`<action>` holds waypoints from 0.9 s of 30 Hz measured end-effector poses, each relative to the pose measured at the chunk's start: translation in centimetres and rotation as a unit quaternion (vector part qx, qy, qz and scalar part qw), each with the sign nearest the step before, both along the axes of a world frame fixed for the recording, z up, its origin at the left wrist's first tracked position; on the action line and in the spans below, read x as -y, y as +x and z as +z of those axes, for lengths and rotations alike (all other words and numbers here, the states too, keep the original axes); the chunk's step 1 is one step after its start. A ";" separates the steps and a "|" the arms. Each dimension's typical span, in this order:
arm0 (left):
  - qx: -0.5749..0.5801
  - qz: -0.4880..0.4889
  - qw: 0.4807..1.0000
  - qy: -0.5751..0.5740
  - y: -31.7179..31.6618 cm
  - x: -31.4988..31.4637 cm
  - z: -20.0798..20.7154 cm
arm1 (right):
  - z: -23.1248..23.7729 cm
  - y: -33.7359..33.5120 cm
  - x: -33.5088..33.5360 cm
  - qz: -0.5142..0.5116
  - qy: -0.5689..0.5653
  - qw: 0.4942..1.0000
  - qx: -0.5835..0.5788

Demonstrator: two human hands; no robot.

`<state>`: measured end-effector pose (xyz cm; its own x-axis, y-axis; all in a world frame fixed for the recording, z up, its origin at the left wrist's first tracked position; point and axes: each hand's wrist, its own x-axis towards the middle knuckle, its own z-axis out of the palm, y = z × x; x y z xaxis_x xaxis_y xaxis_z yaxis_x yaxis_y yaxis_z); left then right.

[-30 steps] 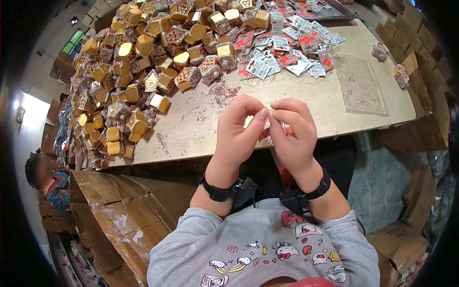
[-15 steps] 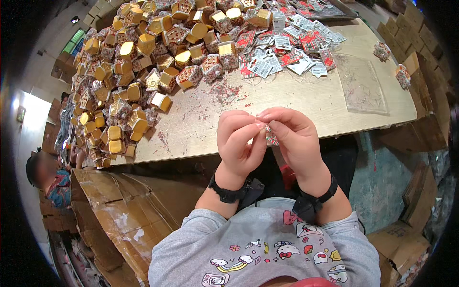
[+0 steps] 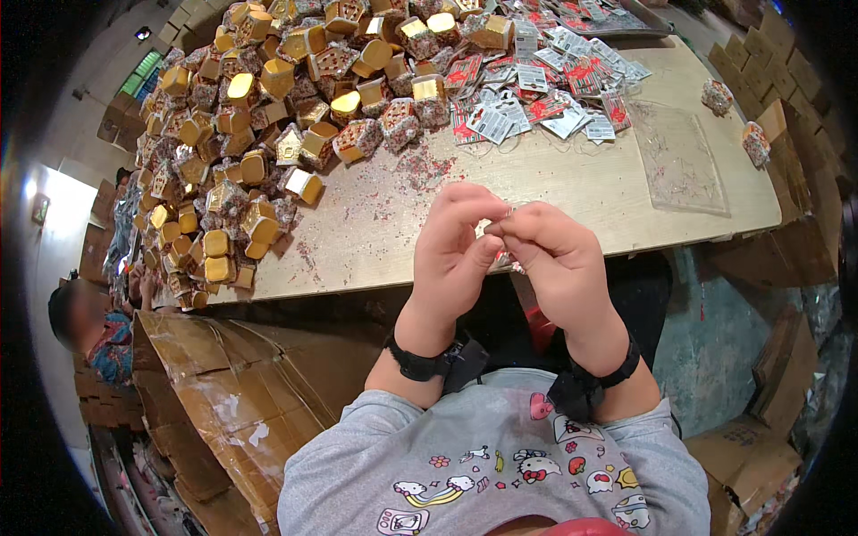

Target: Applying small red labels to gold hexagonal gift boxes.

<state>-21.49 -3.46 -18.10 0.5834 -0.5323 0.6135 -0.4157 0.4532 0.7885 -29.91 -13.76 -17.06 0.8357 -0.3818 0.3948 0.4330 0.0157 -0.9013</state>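
Both hands meet fingertip to fingertip just over the front edge of the table. My left hand [image 3: 450, 248] is curled, its thumb and forefinger closing on something too small to make out beside the other hand's fingertips. My right hand [image 3: 565, 263] pinches a small red-and-white striped tag [image 3: 503, 258], mostly hidden behind the fingers. Beyond the hands lies a loose heap of similar red-and-white tags [image 3: 563, 123], some with thin strings. To its left rises a big pile of small house-shaped ornaments [image 3: 357, 140] with gold bases and speckled sides.
The pale wooden table [image 3: 572, 183] has red and grey crumbs scattered on it. A clear shallow tray [image 3: 684, 170] holding thin strands lies at the right. Two ornaments [image 3: 755, 143] sit near the right edge. Cardboard [image 3: 232, 384] stands at front left; a person [image 3: 89, 330] is at far left.
My left hand has shifted slightly up and right, its fingers lifting higher. My right fingers have turned inward, and less of the striped tag shows between the hands.
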 end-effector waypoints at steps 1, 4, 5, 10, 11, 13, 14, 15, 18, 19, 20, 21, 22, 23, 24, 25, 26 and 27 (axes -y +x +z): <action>0.029 0.004 0.999 0.015 0.1 -0.2 0.1 | 0.0 -0.1 0.1 0.010 -0.005 1.000 -0.014; 0.046 0.007 0.999 -0.002 0.3 -0.6 -0.6 | -0.1 -0.1 0.1 0.027 -0.006 0.999 -0.026; 0.046 0.008 0.999 -0.002 0.3 -0.7 -0.5 | -0.2 -0.1 0.0 0.033 -0.002 0.999 -0.024; 0.170 0.060 0.982 0.058 0.8 -1.5 0.7 | -1.4 0.0 0.2 0.129 0.114 0.984 -0.050; 0.171 0.060 0.982 0.058 0.8 -1.6 0.8 | -1.7 0.1 0.3 0.156 0.155 0.973 -0.063; 0.185 0.065 0.978 0.068 0.9 -1.8 0.8 | -1.9 0.2 0.3 0.189 0.218 0.954 -0.083; 0.185 0.065 0.978 0.069 1.0 -1.8 0.8 | -2.0 0.2 0.4 0.221 0.280 0.929 -0.103; 0.185 0.054 0.979 0.072 1.1 -2.0 0.7 | -2.1 0.3 0.5 0.221 0.281 0.928 -0.103; 0.179 0.031 0.980 0.082 1.5 -2.1 0.5 | -2.6 0.4 1.0 0.281 0.345 0.888 -0.121; 0.174 0.019 0.981 0.087 1.7 -2.1 0.4 | -2.7 0.5 1.1 0.271 0.332 0.896 -0.121; 0.174 0.019 0.981 0.088 2.0 -2.0 0.3 | -2.8 0.6 1.2 0.262 0.318 0.903 -0.120; 0.164 0.010 0.981 0.104 2.4 -1.9 0.3 | -2.9 0.7 1.2 0.260 0.319 0.904 -0.120; 0.155 0.001 0.981 0.120 2.8 -1.7 0.1 | -3.1 0.8 1.2 0.244 0.336 0.902 -0.120; 0.143 0.002 0.980 0.137 3.1 -1.6 -0.2 | -3.2 1.0 1.3 0.228 0.353 0.900 -0.121; 0.145 -0.001 0.980 0.136 3.5 -1.3 0.0 | -3.5 1.2 1.4 0.225 0.352 0.901 -0.119; 0.175 -0.001 0.972 0.158 4.1 -0.9 0.3 | -3.9 1.5 1.5 0.196 0.363 0.903 -0.117; 0.206 -0.001 0.962 0.179 4.9 -0.5 0.6 | -4.1 1.7 1.6 0.167 0.374 0.905 -0.116; 0.199 -0.029 0.959 0.200 7.0 -0.5 -0.4 | -4.2 1.8 1.9 0.162 0.369 0.907 -0.124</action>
<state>-14.54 -2.98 -18.54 0.3080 -0.7962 0.5208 -0.7030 0.1784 0.6884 -28.11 -15.69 -21.26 0.9794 -0.1835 -0.0846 0.0823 0.7447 -0.6624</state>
